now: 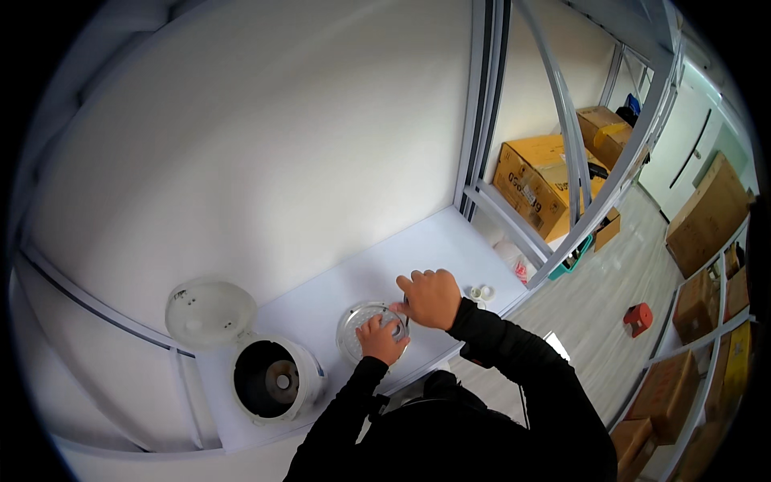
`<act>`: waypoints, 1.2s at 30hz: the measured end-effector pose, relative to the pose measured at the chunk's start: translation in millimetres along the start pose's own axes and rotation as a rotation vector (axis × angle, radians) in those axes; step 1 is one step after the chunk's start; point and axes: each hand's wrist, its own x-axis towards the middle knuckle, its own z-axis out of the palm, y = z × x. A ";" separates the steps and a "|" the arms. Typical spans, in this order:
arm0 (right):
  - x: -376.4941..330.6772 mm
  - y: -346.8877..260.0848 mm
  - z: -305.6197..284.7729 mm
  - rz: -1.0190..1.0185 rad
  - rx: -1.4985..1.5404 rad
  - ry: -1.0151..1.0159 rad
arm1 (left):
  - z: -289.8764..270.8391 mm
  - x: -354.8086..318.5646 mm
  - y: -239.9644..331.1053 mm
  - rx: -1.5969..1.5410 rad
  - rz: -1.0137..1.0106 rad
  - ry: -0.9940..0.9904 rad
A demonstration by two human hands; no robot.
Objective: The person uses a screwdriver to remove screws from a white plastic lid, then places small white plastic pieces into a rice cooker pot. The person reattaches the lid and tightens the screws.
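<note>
A round, clear-looking disc-shaped part [347, 328] with a shiny rim lies on the white table. Across its top rests my left hand [383, 341], fingers spread and pressing on it. My right hand [432, 299] is closed in a fist above the disc's right edge. From its thumb side a thin dark tool points down to the rim; its kind and tip are too small to make out. To the left stands a white rounded appliance [307, 376], its pale lid [210, 313] swung up. Its dark inside shows a round metal piece in the middle.
Small white round parts [481, 294] sit near the right end of the white table [434, 241]. A metal frame post [483, 104] rises behind. Beyond the frame are cardboard boxes [536, 181], a red stool [638, 320] on the floor and loaded shelves at right.
</note>
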 end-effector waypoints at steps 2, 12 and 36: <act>-3.4 2.2 -3.9 -0.097 0.032 0.114 | -1.6 1.9 0.2 0.011 -0.003 -0.006; 6.1 -3.5 -10.9 0.027 -0.020 -0.177 | -5.0 2.7 3.3 -0.020 -0.059 -0.071; 3.7 3.5 1.0 0.085 -0.038 -0.154 | -0.9 2.2 0.5 0.024 0.002 0.025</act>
